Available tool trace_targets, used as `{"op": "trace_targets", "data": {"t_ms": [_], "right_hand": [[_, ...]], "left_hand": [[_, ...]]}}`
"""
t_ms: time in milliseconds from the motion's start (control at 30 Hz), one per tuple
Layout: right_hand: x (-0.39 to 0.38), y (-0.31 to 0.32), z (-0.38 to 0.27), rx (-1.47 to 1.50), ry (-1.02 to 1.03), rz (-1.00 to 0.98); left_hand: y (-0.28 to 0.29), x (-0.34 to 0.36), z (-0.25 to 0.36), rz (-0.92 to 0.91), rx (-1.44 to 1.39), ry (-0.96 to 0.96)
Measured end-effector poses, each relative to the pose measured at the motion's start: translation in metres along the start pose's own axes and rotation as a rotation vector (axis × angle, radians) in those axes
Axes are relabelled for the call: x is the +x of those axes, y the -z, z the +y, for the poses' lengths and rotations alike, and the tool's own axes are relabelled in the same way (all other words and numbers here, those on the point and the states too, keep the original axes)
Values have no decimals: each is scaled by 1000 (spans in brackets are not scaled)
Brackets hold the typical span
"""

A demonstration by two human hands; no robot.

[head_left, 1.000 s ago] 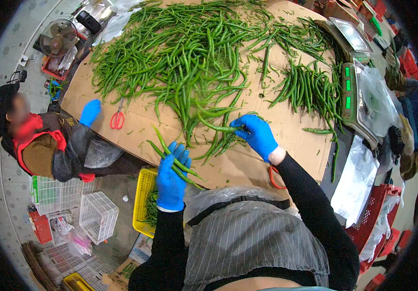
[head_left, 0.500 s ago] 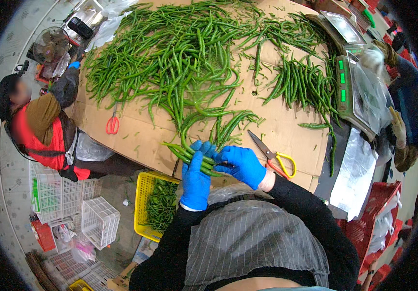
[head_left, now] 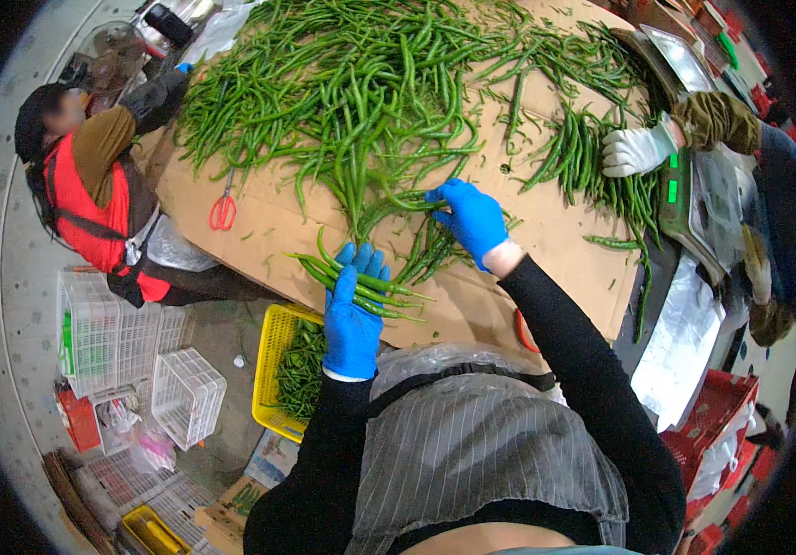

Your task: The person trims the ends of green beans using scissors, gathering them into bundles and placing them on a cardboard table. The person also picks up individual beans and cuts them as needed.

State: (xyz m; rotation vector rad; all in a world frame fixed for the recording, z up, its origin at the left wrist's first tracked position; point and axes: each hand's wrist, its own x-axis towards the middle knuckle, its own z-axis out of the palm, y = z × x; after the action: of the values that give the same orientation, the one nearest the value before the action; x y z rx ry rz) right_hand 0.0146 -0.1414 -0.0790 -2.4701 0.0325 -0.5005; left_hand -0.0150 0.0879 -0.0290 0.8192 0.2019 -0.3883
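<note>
My left hand (head_left: 352,326), in a blue glove, is closed around a few long green chili peppers (head_left: 375,298), their tips sticking out on both sides. Farther forward, my gloved right hand (head_left: 470,220) pinches a green chili pepper (head_left: 409,200) at the near edge of the big chili pile (head_left: 342,102). Between my hands lies a small bunch of chilies (head_left: 433,252) on the cardboard (head_left: 278,264). Beneath my right forearm a red scissors handle (head_left: 526,331) peeks out; the rest is hidden.
Red-handled scissors (head_left: 223,213) lie to the left. A yellow crate (head_left: 267,365) of chilies stands below the table edge. A co-worker's white-gloved hand (head_left: 636,150) is over another chili heap (head_left: 592,162) beside a scale (head_left: 680,208). Another person (head_left: 102,194) sits left.
My right hand has left the bunch in my left hand and moved forward to the pile. The left hand has opened somewhat. A co-worker's white-gloved hand has reached over the right heap.
</note>
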Motion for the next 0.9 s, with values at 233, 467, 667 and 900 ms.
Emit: {"op": "trace_targets", "data": {"t_ms": [233,467,667,900], "right_hand": [[-7,5,4,190,-204,-15],[-77,30,-59,303,41,-351],[-50,24,-38,167,-133,-260],[-23,2,19,-365,125,-461]], "left_hand": [[-16,3,7,-134,1,-5],[-3,-8,-22,-145,-62,119],[23,-8,-2,90,-99,49],[21,-3,39,9,128,-81]]}}
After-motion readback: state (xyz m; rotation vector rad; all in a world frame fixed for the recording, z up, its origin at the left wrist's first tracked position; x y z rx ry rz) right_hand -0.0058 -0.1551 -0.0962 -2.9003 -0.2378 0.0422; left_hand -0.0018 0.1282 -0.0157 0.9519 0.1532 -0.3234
